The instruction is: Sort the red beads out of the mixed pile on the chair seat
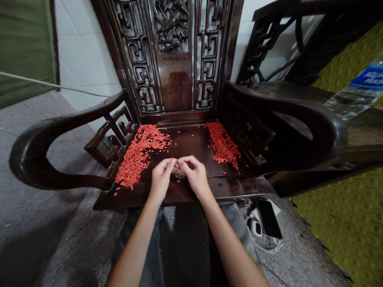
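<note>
My left hand [163, 173] and my right hand [193, 171] meet over the front of a dark wooden chair seat [187, 143]. The fingers of both are pinched together, thumb against fingertips, and whatever is between them is too small to name. Under the fingers, something greyish shows in part on the seat. To the left lies a large spread of small red-orange pieces [136, 155], like short cut tubes or beads. A narrower heap of the same pieces [223, 145] lies along the right side. A few loose ones are scattered between and near my hands.
Curved armrests [44, 159] border the seat, with a carved backrest [176, 83] behind it. At lower right, a black phone [269, 218], a small white case [256, 228] and a cable lie on the floor. A plastic water bottle [359, 89] is at far right.
</note>
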The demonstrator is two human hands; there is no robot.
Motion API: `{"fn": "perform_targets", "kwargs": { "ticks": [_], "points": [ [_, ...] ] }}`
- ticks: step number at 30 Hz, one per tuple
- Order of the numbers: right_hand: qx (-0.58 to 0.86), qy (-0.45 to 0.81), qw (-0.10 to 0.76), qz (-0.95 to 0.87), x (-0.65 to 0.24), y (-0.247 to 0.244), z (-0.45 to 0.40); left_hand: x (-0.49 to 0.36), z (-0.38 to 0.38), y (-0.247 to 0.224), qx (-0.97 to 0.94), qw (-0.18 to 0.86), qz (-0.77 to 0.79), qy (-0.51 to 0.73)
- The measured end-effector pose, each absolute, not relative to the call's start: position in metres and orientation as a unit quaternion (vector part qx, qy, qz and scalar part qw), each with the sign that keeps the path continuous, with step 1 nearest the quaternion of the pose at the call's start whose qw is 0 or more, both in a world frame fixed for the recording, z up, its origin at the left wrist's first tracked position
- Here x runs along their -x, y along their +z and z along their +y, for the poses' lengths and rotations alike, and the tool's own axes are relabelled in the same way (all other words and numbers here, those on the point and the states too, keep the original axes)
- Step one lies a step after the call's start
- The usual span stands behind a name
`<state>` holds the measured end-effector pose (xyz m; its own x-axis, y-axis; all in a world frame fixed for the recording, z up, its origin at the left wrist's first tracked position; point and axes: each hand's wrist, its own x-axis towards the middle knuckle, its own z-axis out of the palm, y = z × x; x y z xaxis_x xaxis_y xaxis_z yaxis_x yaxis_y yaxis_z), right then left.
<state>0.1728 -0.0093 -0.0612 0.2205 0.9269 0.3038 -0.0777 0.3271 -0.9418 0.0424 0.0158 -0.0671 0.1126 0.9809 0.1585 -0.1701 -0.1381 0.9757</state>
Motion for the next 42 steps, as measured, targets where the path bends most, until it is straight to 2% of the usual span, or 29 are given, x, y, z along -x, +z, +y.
{"fn": "perform_targets", "kwargs": {
  "ticks": [4,10,18,21,26,33,38,42],
  "points": [
    [0.452,0.390,0.647,-0.475,-0.172,-0.061,-0.007,-0.045,0.017,-0.067,-0.519,0.507,0.406,0.556],
    [0.471,0.409,0.658,-0.422,-0.174,-0.062,-0.005,-0.032,0.012,-0.064,-0.541,0.345,0.494,0.587],
    [0.475,0.417,0.657,-0.411,-0.174,-0.065,-0.004,0.038,0.003,-0.062,-0.712,0.131,0.555,0.411],
    [0.476,0.413,0.658,-0.413,-0.174,-0.065,-0.004,0.059,0.002,-0.062,-0.762,0.081,0.545,0.341],
    [0.473,0.410,0.661,-0.413,-0.173,-0.065,-0.003,0.071,0.003,-0.064,-0.828,0.080,0.509,0.224],
    [0.476,0.404,0.659,-0.419,-0.173,-0.065,-0.003,0.064,0.030,-0.058,-0.883,0.074,0.425,0.186],
    [0.472,0.414,0.662,-0.409,-0.172,-0.063,-0.003,0.058,0.035,-0.053,-0.890,0.086,0.399,0.204],
    [0.449,0.426,0.658,-0.429,-0.171,-0.059,-0.006,0.035,0.026,-0.055,-0.817,0.220,0.429,0.316]
  ]
}}
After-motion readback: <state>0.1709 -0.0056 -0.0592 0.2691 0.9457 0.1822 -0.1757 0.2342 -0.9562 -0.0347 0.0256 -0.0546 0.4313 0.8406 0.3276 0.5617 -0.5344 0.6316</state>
